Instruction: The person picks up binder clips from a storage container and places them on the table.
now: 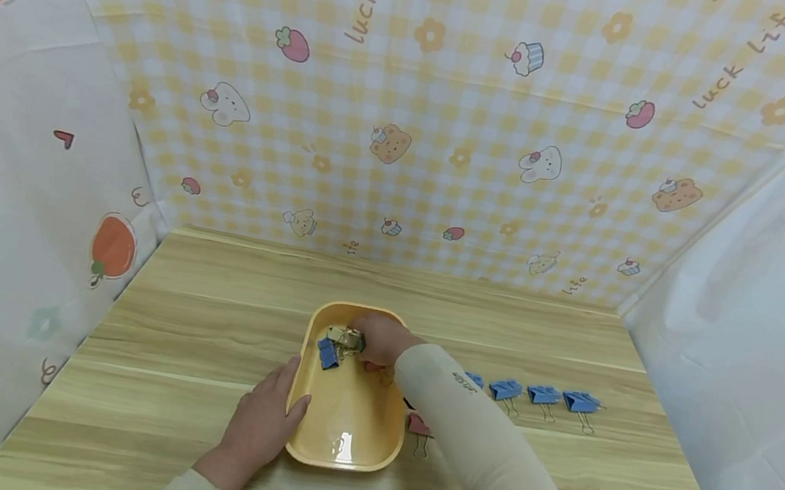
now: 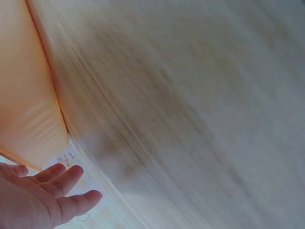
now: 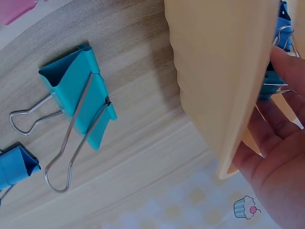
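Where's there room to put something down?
The table is bare left of the left hand, and between the yellow tray and patterned cloth. The tray's near end is bare too. Crowded: its far end, with jumbled clips and the right hand; rightward, blue clips.

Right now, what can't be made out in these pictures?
Head view: the beige fabric sleeve hides part of the row of blue metal binder clips; count unclear.
Head view: the sleeve's lettering is too small to read.
Right wrist view: the yellow plastic tray's wall partly hides the dark teal binder clip by the right hand; whether the fingers hold it is unclear.
Left wrist view: picture edges crop the left hand and tray.
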Motion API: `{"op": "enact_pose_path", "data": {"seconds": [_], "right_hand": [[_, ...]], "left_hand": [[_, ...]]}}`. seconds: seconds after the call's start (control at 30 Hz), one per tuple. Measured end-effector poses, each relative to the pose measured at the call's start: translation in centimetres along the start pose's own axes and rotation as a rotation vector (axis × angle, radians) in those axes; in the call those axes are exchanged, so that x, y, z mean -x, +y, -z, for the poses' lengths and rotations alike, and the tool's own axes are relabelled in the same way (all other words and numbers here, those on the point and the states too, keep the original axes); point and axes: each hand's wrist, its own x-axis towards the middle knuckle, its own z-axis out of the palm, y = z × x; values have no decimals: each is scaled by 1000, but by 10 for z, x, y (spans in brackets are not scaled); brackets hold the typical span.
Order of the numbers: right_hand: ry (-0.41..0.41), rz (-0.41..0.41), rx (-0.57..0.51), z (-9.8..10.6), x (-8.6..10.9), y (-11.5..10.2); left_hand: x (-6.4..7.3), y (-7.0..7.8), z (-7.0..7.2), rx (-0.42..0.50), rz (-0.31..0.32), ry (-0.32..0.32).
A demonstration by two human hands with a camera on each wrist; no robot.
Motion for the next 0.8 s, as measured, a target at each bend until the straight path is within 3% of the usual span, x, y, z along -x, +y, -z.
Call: {"op": "enact_pose_path", "data": {"seconds": [0.8], "right_hand": [[-51,44,-8,10,15,-4]], "left_hand": [[-1,-3,-3,7,-3,-1]]}}
